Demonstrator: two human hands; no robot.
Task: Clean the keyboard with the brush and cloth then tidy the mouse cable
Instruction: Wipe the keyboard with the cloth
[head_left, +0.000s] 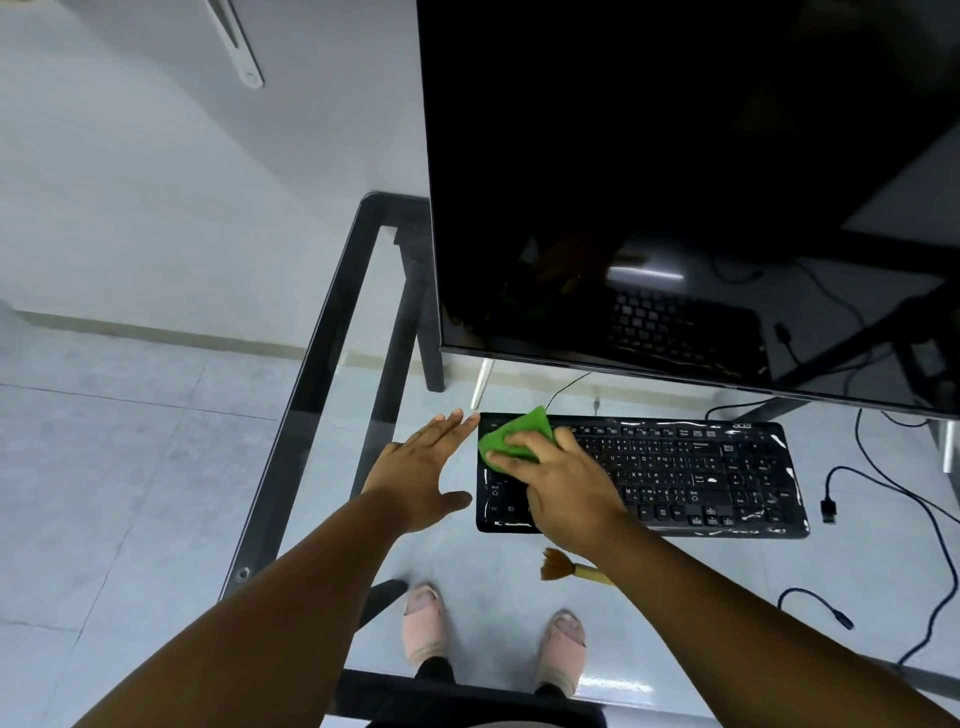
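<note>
A black keyboard (691, 473) lies on the glass desk (332, 332) below the monitor. My right hand (563, 480) presses a green cloth (514, 434) onto the keyboard's left end. My left hand (423, 467) rests flat and open on the glass just left of the keyboard, fingers spread. A brush (563, 565) with brown bristles and a pale handle lies on the desk in front of the keyboard, partly hidden under my right forearm. A black cable (883, 483) with a USB plug trails to the right of the keyboard. No mouse is visible.
A large dark monitor (675, 182) stands over the back of the desk. More black cables loop at the right (815, 605). The desk's black frame runs along the left edge. My feet (426, 623) show through the glass.
</note>
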